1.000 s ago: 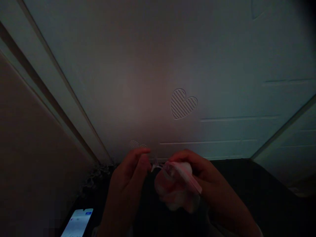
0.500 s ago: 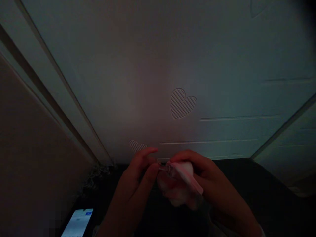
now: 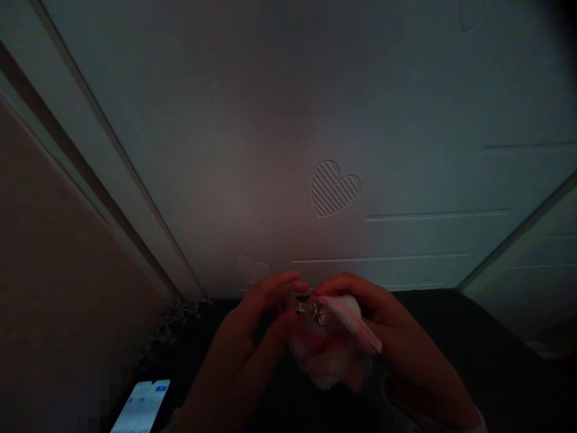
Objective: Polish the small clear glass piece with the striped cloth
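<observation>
Low in the middle of the dim head view, a soft-looking pink and white bundle [image 3: 328,364] is held between my two hands. My right hand [image 3: 387,322] grips it from the right, with the thumb side along a flat pink strip [image 3: 354,325] that crosses its top. A small clear plastic piece [image 3: 301,307] sticks out of the bundle's left side. On that piece, the thumb and fingers of my left hand [image 3: 256,328] are closed in a pinch. Poor light hides the bundle's exact kind, and some of the right fingers are behind it.
A lit phone [image 3: 142,406] lies at the lower left on a dark surface [image 3: 455,337]. Ahead stands a pale panel [image 3: 252,150] with embossed hearts and lines. Ruffled trim [image 3: 180,316] runs along the left edge.
My left fingers have closed in around the clear piece, which now shows more plainly. The bundle has shifted slightly right and down in my right hand.
</observation>
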`<state>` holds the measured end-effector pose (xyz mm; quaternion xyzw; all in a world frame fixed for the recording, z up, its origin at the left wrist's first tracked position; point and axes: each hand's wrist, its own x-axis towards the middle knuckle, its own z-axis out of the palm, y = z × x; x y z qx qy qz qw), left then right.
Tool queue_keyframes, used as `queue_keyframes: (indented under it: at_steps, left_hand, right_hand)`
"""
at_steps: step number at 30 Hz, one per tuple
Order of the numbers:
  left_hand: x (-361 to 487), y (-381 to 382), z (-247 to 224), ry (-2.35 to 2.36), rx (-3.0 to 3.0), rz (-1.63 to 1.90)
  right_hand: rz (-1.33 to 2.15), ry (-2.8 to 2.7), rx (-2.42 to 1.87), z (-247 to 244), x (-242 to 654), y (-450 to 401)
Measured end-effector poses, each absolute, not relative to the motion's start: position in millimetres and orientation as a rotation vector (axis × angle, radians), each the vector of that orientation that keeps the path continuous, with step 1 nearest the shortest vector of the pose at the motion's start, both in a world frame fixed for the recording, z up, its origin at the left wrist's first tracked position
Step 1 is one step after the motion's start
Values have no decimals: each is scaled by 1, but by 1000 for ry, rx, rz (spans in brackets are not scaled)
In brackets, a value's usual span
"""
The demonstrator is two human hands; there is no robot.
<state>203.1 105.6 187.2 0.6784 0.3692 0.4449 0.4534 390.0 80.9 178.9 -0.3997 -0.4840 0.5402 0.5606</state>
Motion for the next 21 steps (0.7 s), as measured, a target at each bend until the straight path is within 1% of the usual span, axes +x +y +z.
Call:
queue_keyframes:
  at_steps: [9, 16, 19, 21]
  left_hand:
    - [201, 105, 193, 728, 1595, 1031]
    - [196, 104, 196, 683, 1705, 971]
    - [200, 101, 193, 651, 1634, 1025]
    - [204, 99, 192, 682, 1530, 1116]
  right_hand:
    - [1330, -1146, -939, 181, 392, 78]
    - [1395, -1153, -957, 183, 390, 74]
    - [1375, -1173, -952, 185, 389, 74]
    - [1303, -1204, -949, 185, 390, 75]
